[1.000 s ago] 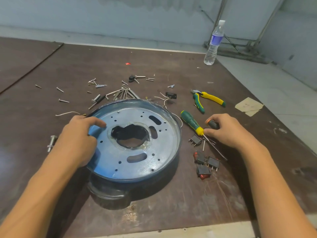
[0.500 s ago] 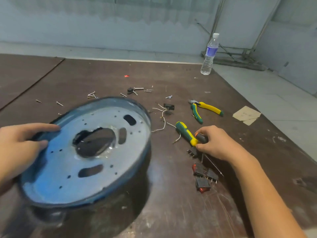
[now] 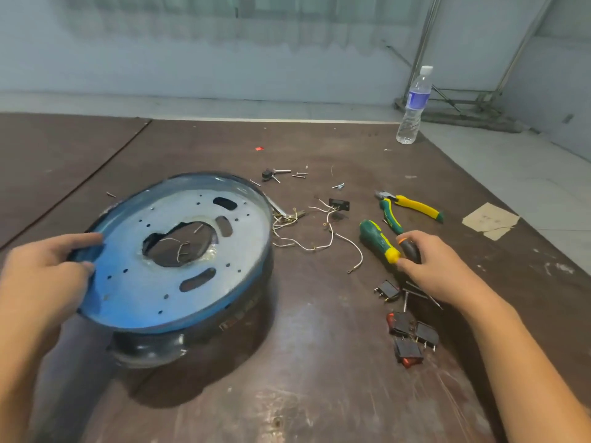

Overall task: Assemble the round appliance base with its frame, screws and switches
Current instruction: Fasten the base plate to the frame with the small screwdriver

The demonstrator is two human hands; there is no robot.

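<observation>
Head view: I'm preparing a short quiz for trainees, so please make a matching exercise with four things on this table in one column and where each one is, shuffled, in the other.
Things
1. round base
2. water bottle
3. switches
4. dark tool handle

Places
A. loose on the table, close to the right forearm
B. pinched in the right hand, beside the green screwdriver
C. upright at the table's far edge
D. tilted, gripped at its rim by the left hand

Pairs: 1-D, 2-C, 3-A, 4-B
</observation>
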